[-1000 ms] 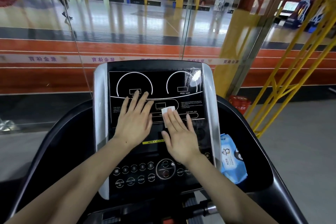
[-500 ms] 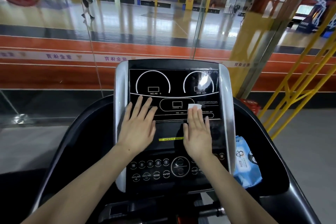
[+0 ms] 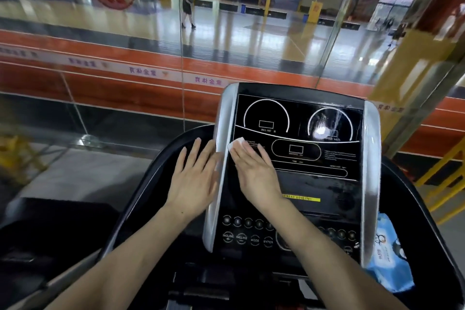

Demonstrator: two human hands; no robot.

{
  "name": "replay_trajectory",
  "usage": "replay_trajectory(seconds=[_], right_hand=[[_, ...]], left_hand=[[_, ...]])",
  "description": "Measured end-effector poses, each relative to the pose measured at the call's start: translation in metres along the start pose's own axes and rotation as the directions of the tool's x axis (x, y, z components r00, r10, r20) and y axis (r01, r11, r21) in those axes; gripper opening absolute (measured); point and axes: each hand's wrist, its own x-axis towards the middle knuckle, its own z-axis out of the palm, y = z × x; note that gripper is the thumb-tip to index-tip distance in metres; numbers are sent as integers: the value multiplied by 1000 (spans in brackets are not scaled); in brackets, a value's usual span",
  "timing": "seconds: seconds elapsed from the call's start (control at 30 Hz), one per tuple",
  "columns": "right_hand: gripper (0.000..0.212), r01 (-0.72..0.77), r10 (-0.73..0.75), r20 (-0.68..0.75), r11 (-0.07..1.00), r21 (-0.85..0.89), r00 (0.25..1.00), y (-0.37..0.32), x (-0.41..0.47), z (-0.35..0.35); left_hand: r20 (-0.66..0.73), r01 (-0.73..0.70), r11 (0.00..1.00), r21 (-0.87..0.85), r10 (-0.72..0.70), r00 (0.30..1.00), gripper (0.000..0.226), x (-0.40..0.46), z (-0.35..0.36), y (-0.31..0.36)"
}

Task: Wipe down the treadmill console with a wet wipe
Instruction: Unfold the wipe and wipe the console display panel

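Observation:
The treadmill console (image 3: 314, 158) is a black panel with white dial outlines, a row of buttons at the bottom and silver side strips. My right hand (image 3: 254, 171) lies flat on the panel's left part, pressing a white wet wipe (image 3: 237, 144) whose corner shows past my fingertips, beside the left silver strip (image 3: 219, 171). My left hand (image 3: 193, 178) rests flat, fingers apart, on the black surround just left of that strip, its edge touching the strip. It holds nothing.
A blue pack of wet wipes (image 3: 387, 257) lies in the tray right of the console. A glass wall (image 3: 181, 45) stands just behind the treadmill, with a sports hall beyond. Yellow railings (image 3: 442, 178) rise at the right. A person (image 3: 187, 5) walks far off in the hall.
My right hand has slid the wipe leftward across the panel, from its right-middle to its left edge. My left hand has moved off the panel onto the black surround. The view has turned left.

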Motion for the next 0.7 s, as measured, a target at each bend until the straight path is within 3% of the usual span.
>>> replay_trajectory(seconds=[0.13,0.37,0.7], right_hand=[[52,174,-169,-55,980,98,984,25,-6,-9],[31,220,-208,-76,954,204,975,40,-10,-19],[27,101,-59,-132,935,339,990,38,-20,-21]], left_hand=[[-4,21,1000,-1,-21,1000,51,-7,-2,-6],[-14,49,998,-46,-49,999,46,-5,-4,-1],[-19,113,986,-126,-116,993,43,-11,0,7]])
